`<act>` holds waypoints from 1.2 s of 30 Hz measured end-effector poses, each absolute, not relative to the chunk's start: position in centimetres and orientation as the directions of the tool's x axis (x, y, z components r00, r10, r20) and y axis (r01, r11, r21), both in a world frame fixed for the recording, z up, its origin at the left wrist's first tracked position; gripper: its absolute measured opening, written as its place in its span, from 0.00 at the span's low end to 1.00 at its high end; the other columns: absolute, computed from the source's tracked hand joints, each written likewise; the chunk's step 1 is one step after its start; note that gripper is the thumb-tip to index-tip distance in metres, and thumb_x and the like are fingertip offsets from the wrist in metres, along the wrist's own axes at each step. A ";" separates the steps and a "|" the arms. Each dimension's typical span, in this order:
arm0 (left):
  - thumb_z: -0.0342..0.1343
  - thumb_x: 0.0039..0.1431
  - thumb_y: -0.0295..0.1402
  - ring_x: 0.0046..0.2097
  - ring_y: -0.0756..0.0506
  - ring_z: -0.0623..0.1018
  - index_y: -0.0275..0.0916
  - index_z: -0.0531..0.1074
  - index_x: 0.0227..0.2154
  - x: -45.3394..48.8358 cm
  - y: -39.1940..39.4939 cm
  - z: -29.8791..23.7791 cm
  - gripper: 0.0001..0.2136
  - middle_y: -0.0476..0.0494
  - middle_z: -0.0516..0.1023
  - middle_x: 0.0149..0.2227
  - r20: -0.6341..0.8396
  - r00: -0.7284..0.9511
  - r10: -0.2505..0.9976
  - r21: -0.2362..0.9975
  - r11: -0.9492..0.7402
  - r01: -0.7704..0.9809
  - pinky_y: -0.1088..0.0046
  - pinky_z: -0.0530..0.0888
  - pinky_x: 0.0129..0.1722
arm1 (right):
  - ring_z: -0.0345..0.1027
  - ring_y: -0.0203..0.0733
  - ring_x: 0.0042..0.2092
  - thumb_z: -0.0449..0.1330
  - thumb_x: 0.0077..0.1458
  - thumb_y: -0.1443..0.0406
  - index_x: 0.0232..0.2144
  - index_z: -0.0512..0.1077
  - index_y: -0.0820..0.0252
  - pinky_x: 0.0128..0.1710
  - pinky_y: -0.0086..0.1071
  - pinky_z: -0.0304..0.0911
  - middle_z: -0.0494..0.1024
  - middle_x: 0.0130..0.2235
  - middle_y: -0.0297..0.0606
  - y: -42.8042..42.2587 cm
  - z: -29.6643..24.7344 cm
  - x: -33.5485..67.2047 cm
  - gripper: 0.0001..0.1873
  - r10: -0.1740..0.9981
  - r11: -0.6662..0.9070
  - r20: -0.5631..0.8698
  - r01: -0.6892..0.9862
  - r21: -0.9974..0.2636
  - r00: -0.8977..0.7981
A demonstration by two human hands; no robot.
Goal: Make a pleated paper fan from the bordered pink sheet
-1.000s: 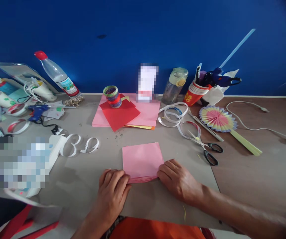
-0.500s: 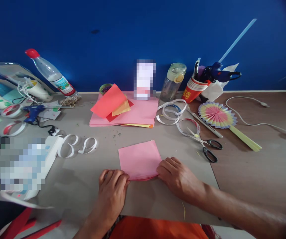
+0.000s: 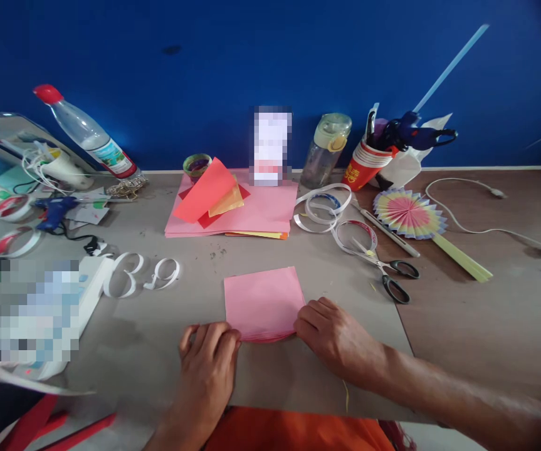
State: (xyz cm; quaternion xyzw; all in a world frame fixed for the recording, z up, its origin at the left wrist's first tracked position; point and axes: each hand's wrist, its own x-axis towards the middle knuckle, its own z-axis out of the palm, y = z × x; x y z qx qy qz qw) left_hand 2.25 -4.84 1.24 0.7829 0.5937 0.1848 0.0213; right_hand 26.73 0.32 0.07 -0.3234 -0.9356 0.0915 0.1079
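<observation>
A pink sheet of paper (image 3: pixel 264 302) lies in front of me, its near edge folded into a narrow layered strip. My left hand (image 3: pixel 211 354) pinches the near left corner, fingers curled. At the near right corner my right hand (image 3: pixel 329 329) grips the same edge with its fingers bent and pressed together. The thumbs are mostly hidden behind the fingers. Beyond the sheet is a stack of pink paper (image 3: pixel 270 210) with red paper (image 3: pixel 208 191) and a small orange piece (image 3: pixel 226 202) on top.
Scissors (image 3: pixel 385 270), tape rolls (image 3: pixel 355 237) and a pleated paper fan (image 3: pixel 409 214) lie to the right. A red paper cup (image 3: pixel 367 164) and a water bottle (image 3: pixel 326 150) stand at the back. On the left are a glue gun (image 3: pixel 56 212), white paper strips (image 3: pixel 124 275) and a leaning bottle (image 3: pixel 94 138).
Both hands keep hold of the paper's near edge, with the left hand shifted very slightly left. The view has moved a little; the other things stay in place.
</observation>
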 end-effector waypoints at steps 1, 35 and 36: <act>0.49 0.62 0.24 0.35 0.46 0.74 0.43 0.72 0.32 2.3 -4.8 1.3 0.09 0.48 0.77 0.32 0.253 0.228 0.940 0.257 -0.293 0.921 0.63 0.60 0.47 | 0.55 0.39 0.30 0.53 0.58 0.72 0.26 0.65 0.61 0.32 0.35 0.45 0.69 0.29 0.37 0.4 0.1 26.7 0.09 0.629 0.769 0.125 0.591 -0.245 -0.767; 0.42 0.61 0.26 0.31 0.46 0.74 0.41 0.68 0.31 1.5 -3.6 1.8 0.10 0.49 0.72 0.29 -0.013 0.263 0.965 0.286 -0.249 0.925 0.58 0.59 0.49 | 0.74 0.49 0.37 0.56 0.58 0.58 0.33 0.73 0.60 0.29 0.32 0.54 0.80 0.36 0.42 6.0 4.4 24.4 0.12 0.590 0.538 -0.586 0.812 -0.226 -0.555; 0.42 0.61 0.26 0.31 0.46 0.73 0.41 0.67 0.31 1.6 -3.7 1.7 0.09 0.49 0.72 0.29 -0.007 0.256 0.967 0.293 -0.243 0.925 0.58 0.59 0.49 | 0.73 0.49 0.37 0.57 0.58 0.57 0.34 0.73 0.61 0.29 0.33 0.55 0.79 0.36 0.43 5.9 4.5 24.4 0.12 0.596 0.543 -0.581 0.811 -0.218 -0.555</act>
